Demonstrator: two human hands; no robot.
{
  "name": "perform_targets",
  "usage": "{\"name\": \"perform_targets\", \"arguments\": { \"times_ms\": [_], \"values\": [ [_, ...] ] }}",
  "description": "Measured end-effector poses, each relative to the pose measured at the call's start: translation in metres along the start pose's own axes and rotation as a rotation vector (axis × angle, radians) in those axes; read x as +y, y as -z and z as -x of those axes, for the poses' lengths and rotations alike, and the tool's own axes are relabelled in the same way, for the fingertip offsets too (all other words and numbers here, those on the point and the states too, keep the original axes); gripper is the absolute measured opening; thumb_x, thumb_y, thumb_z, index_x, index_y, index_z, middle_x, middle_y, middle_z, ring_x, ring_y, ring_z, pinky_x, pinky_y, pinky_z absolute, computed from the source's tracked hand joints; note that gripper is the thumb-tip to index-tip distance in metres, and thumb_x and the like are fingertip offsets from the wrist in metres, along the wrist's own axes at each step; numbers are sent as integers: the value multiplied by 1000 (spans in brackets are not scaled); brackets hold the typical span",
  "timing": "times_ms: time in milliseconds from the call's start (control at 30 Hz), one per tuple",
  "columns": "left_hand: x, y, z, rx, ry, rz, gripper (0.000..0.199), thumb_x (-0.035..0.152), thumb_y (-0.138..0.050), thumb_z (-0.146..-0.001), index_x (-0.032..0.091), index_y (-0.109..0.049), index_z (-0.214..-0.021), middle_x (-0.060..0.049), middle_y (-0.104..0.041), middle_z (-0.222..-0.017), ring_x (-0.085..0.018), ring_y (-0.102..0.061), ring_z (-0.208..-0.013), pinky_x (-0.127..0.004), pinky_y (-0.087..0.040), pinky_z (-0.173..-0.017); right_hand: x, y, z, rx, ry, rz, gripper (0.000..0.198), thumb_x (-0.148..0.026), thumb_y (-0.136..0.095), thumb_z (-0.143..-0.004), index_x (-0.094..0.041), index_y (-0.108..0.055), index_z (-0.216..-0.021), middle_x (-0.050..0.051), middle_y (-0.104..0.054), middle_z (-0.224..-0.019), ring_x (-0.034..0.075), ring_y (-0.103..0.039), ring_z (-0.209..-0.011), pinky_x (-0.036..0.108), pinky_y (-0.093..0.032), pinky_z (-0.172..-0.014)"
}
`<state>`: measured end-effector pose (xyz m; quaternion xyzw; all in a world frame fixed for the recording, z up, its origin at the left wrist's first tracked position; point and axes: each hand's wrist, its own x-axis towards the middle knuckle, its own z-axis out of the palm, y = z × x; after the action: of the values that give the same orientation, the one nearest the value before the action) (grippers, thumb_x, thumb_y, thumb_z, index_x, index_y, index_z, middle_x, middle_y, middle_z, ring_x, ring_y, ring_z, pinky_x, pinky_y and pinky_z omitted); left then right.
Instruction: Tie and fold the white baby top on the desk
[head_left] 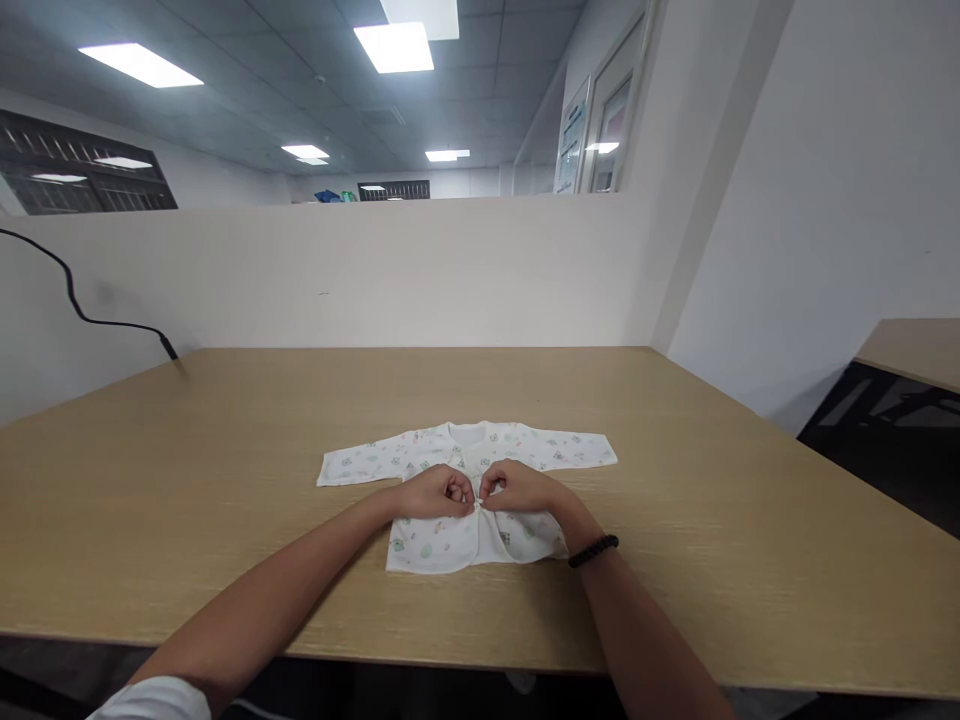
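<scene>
A small white baby cardigan with a pale green and brown print lies on the table, its sleeves stretched out to both sides and its neckline away from me. My left hand pinches the edge of its front opening near the middle. Close beside it, my right hand pinches the facing edge, fingertips almost touching those of the left. The cloth between them is gathered and slightly lifted. Below the hands the front opening parts a little. Any fastener under the fingertips is too small to make out.
The wooden table reaches back to a low white partition. At the far left a black cable hangs down to the tabletop. Another table stands at the right, past the white wall.
</scene>
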<state>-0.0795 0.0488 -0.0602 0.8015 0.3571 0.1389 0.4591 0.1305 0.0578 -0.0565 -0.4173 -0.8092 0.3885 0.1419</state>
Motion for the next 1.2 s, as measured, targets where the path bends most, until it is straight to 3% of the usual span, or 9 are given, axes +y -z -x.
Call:
{"name": "perform_targets", "arguments": {
  "times_ms": [267,667,833,1200],
  "values": [
    [-1,1,1,6,7,15,31,44,-67,-73,14,-63,-76,6,-46,-53,-7,-37,-49,-20,-25,-48,6,4,1,-52,85,-118,16,-20,-60,-67,-16,-74,-73,-1,-67,-69,13,-56,-68,21,-40,-62],
    [-2,5,-2,-49,27,59,34,46,-67,-74,13,-63,-76,3,-51,-55,-8,-40,-51,-20,-27,-48,-5,-12,1,100,-106,0,15,-15,-67,-57,-16,-71,-71,-1,-67,-70,12,-55,-65,20,-35,-55],
    [-1,6,-2,-40,45,16,36,49,-62,-78,14,-60,-72,3,-53,-57,-8,-39,-50,-20,-26,-47,-8,-14,0,160,-125,63,13,-16,-69,-57,-17,-68,-70,0,-67,-75,13,-56,-70,20,-36,-58],
    [3,-1,-4,83,32,138,11,20,-57,-61,13,-61,-69,5,-50,-52,-7,-40,-49,-20,-25,-48,-8,-14,-1,158,-131,71,12,-16,-70,-59,-17,-68,-71,0,-65,-73,13,-54,-70,21,-35,-59]
  ]
}}
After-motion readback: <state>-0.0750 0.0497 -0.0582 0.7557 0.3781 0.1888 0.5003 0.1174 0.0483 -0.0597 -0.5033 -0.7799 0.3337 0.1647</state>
